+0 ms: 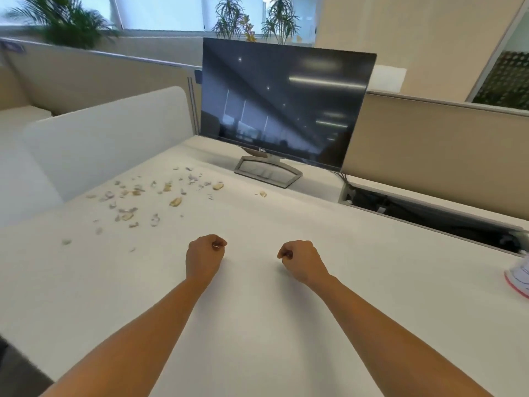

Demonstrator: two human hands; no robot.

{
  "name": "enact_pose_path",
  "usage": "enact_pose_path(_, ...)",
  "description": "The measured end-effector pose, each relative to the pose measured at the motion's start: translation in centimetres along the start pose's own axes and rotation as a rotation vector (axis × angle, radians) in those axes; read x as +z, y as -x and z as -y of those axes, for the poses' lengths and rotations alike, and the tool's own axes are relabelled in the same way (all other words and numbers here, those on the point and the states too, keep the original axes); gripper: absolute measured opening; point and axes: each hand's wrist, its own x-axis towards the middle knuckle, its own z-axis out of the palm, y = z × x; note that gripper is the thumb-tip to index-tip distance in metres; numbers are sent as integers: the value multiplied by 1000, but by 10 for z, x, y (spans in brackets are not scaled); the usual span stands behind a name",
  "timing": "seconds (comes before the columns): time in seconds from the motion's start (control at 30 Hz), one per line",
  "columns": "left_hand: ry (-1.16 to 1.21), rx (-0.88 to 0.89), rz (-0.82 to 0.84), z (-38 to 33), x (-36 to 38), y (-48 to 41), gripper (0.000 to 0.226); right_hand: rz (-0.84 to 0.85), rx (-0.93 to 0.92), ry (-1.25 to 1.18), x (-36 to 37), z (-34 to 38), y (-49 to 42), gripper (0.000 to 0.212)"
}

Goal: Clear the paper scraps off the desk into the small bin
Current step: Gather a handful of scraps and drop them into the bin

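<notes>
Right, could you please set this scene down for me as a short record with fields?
desk: white
monitor: Dell, screen dark, at the back
paper scraps: scattered on the left of the desk, untouched; one stray piece lies nearer the monitor
left hand: fingers curled, holding nothing
right hand: fingers curled, holding nothing
bin: unclear; a blurred red-rimmed white object is cut off at the right edge

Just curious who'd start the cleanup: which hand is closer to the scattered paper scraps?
Left. The left hand is just right of the paper scraps and nearer the person; the right hand is farther right, beyond the left one.
</notes>
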Motion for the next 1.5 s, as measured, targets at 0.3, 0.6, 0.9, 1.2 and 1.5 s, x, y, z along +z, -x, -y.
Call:
enact_pose_path(0.3, -101, -40, -236, 108, -109, -43, 24, 138, -178, -45, 90, 107, -50, 28)
enact_pose_path(0.6, -184, -296, -251, 178, -164, -83, 66, 239, -195, 86, 138, 164, -90, 50)
enact_pose_path(0.9, -267, -186, 0, 186, -160, -117, 66, 314, -121, 80, 168, 205, -132, 66)
enact_pose_path(1.2, -365, 67, 119, 189, -155, -116, 47, 458, -352, 172, 193, 239, -144, 54)
enact_pose_path(1.5, -434, 35, 96, 191, -155, -108, 43, 552, -608, 287, 195, 230, -121, 45)
